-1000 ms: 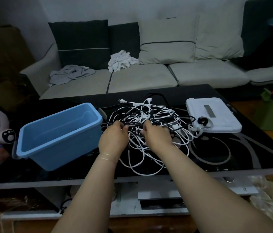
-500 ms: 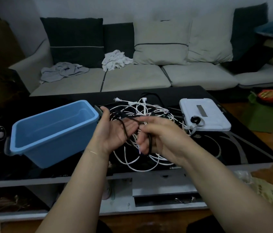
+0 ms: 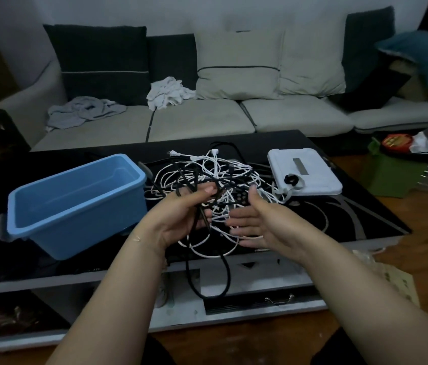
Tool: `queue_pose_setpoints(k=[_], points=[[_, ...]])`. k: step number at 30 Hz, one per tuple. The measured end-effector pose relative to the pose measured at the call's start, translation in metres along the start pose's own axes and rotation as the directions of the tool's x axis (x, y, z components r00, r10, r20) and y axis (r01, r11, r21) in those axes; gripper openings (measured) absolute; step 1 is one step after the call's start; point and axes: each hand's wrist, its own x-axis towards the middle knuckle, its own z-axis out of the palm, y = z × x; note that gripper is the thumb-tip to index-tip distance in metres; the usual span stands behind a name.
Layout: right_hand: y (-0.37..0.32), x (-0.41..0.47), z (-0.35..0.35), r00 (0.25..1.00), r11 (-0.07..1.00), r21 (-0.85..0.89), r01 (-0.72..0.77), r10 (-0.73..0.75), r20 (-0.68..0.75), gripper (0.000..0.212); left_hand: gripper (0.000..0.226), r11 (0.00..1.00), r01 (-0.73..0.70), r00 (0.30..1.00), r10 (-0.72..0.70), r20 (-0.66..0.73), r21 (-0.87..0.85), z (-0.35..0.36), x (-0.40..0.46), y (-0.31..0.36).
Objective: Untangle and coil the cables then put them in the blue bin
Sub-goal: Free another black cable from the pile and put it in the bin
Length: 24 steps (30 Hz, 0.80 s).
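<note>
Head view: the left hand (image 3: 181, 214) sits just below centre, palm turned up, its fingers and thumb curled round a black cable (image 3: 194, 259) that runs through the palm. From the grip this cable drops toward 6 o'clock, hangs over the near edge of the black glass table (image 3: 339, 219) and bends into a U-shaped loop in front of the table's grey front panel. Its long axis runs near-to-far, its upper part passing toward 12 o'clock into the tangle of white and black cables (image 3: 207, 175) heaped on the table centre. The right hand (image 3: 257, 222), at 3 o'clock of the left hand and close beside it, is released: palm facing left, fingers straight and relaxed, holding nothing, with white loops lying behind the fingertips. The blue bin (image 3: 76, 201) stands at 9 o'clock of the hands, its long axis slanting from near-left to far-right, its opening facing up. A white flat lid (image 3: 305, 172) lies at 2 o'clock of the tangle. A sofa (image 3: 207, 119) spans the 12 o'clock side beyond the table.
</note>
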Motion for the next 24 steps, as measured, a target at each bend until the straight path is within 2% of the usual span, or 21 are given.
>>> queue_pose_setpoints(k=[2, 4, 6, 10, 13, 15, 16, 18, 20, 21, 23, 24], points=[[-0.002, 0.005, 0.003, 0.999, 0.992, 0.124, 0.000, -0.006, 0.045, 0.078, 0.047, 1.000, -0.006, 0.997, 0.004, 0.077, 0.022, 0.010, -0.013, -0.005], [-0.004, 0.011, 0.006, 0.995, 0.962, 0.272, -0.017, -0.011, 0.100, 0.069, 0.052, 0.989, -0.032, 0.988, 0.009, 0.157, 0.147, 0.019, -0.026, -0.014], [-0.003, 0.013, 0.012, 0.989, 0.933, 0.357, -0.040, -0.012, 0.144, 0.053, 0.058, 0.930, -0.101, 0.984, 0.041, 0.172, 0.353, 0.025, -0.036, -0.026], [0.004, 0.018, 0.024, 0.993, 0.897, 0.438, -0.051, 0.000, 0.116, 0.032, 0.057, 0.794, -0.174, 0.981, 0.089, 0.173, 0.582, 0.020, -0.051, -0.032], [0.007, 0.022, 0.024, 0.999, 0.877, 0.480, -0.006, -0.020, 0.050, 0.022, 0.062, 0.692, -0.229, 0.950, 0.004, 0.314, 0.685, 0.007, -0.058, -0.033], [0.006, 0.020, 0.024, 1.000, 0.884, 0.466, 0.022, -0.029, 0.009, 0.014, 0.073, 0.612, -0.252, 0.914, -0.103, 0.392, 0.750, -0.001, -0.063, -0.035], [0.006, 0.018, 0.024, 1.000, 0.893, 0.449, 0.028, -0.031, -0.001, 0.011, 0.085, 0.603, -0.248, 0.902, -0.143, 0.408, 0.758, -0.004, -0.063, -0.036], [0.007, 0.013, 0.026, 0.998, 0.914, 0.401, 0.056, -0.048, -0.031, 0.013, 0.112, 0.655, -0.219, 0.888, -0.173, 0.425, 0.723, -0.006, -0.063, -0.036], [0.010, 0.005, 0.032, 0.989, 0.945, 0.293, 0.146, -0.136, -0.056, 0.017, 0.105, 0.790, -0.127, 0.905, -0.155, 0.396, 0.600, -0.006, -0.064, -0.035], [0.014, 0.001, 0.035, 0.978, 0.956, 0.209, 0.207, -0.202, -0.045, 0.018, 0.101, 0.848, -0.036, 0.933, -0.161, 0.323, 0.528, -0.005, -0.062, -0.034], [0.023, -0.010, 0.040, 0.952, 0.953, -0.021, 0.303, -0.302, 0.050, 0.014, 0.102, 0.905, 0.095, 0.967, -0.182, 0.176, 0.415, -0.007, -0.056, -0.033], [0.028, -0.015, 0.042, 0.943, 0.938, -0.116, 0.326, -0.314, 0.113, 0.014, 0.098, 0.916, 0.094, 0.974, -0.166, 0.156, 0.389, -0.009, -0.054, -0.034]])
